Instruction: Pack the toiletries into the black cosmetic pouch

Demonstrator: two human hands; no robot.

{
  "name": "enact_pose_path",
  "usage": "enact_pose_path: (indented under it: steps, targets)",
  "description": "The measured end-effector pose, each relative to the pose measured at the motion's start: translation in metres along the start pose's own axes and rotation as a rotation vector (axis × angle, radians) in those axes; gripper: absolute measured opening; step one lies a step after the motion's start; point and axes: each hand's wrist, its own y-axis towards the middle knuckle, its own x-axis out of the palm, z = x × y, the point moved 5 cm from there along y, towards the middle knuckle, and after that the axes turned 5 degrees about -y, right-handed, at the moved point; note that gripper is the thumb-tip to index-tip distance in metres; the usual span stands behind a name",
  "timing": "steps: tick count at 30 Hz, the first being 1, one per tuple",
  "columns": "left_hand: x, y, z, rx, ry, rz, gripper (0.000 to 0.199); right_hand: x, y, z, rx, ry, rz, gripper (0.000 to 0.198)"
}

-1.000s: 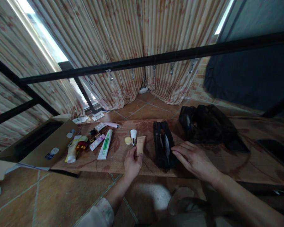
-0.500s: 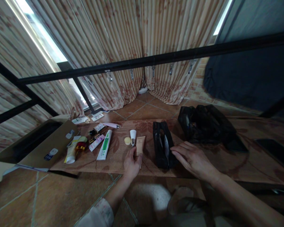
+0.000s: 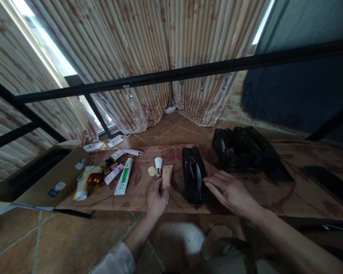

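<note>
1. In the head view, the left hand (image 3: 156, 199) is over the near edge of the table (image 3: 140, 199), thumb and fingers closed to a narrow grip on the near end of a beige tube (image 3: 167, 174). Holding it by that end leaves most of its length showing, probably the handiest grip from this side.
2. Over to the right hand (image 3: 228, 190): thumb and fingertips nearly together, pinching the right-hand rim of a black pouch (image 3: 187, 179) close to the near edge. It looks like a steadying hold, one that keeps the mouth apart; the gap shows a pale lining.
3. Just beyond the left fingertips, a white-topped piece (image 3: 158, 164) and a small yellow round (image 3: 151, 171) sit side by side, within easy reach, I'd judge.
4. Towards the left end, a white-and-green tube (image 3: 123, 179) lies slantwise, beside smaller items and an open cardboard box (image 3: 70, 177). Apparently they're spread for picking out singly.
5. Near the far edge, right of the pouch, a larger black bag (image 3: 263, 152) rests well clear of both hands.
</note>
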Motion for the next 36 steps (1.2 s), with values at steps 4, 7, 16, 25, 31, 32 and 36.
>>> enact_pose_path:
  steps: [4, 7, 16, 25, 31, 32, 36]
  targets:
    - [0.0001, 0.0001, 0.0004, 0.005, -0.006, 0.004, 0.041, 0.0010, -0.0004, 0.0007, 0.000, 0.002, -0.003, 0.024]
    - [0.0000, 0.0000, 0.0003, 0.001, -0.007, 0.007, 0.042, 0.0013, -0.0006, 0.0010, 0.001, 0.013, -0.009, 0.024]
    - [-0.0014, -0.0005, 0.0020, -0.016, -0.005, -0.009, 0.043, 0.0000, -0.0002, -0.0007, -0.011, 0.028, -0.010, 0.024]
    - [-0.0008, -0.0005, 0.0013, 0.004, -0.016, 0.012, 0.042, -0.0026, 0.0010, -0.0024, -0.017, 0.007, 0.006, 0.025]
    - [-0.0008, -0.0002, 0.0013, 0.008, -0.015, 0.018, 0.042, -0.0023, 0.0012, -0.0024, -0.012, 0.005, -0.007, 0.026]
    - [-0.0009, -0.0002, 0.0015, 0.010, -0.015, 0.018, 0.042, -0.0020, 0.0011, -0.0023, -0.013, 0.004, -0.012, 0.026]
    - [-0.0009, -0.0003, 0.0018, 0.011, -0.017, 0.005, 0.042, -0.0009, 0.0004, -0.0015, -0.018, 0.011, -0.007, 0.025]
